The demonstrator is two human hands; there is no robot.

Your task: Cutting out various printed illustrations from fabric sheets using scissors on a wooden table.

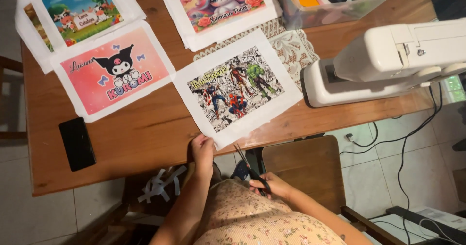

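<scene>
A brown wooden table with a worn, glossy top [145, 133] fills the far and left part of the scene. Near it on the right stands a brown wooden chair with a flat seat [303, 170]. Pale square floor tiles [378, 177] spread to the right, crossed by thin black cables [407, 143]. Soft, warm light falls evenly.

Printed sheet [237, 88]: a white-bordered rectangle of fabric or paper showing comic-style superhero figures, lying flat and slightly rotated on the wooden tabletop [141, 133], its lower corner overhanging the near edge.
Scissors [250, 170]: dark-handled, blades parted and pointing up toward the sheet's lower edge, sitting just below it, off the tabletop.
</scene>
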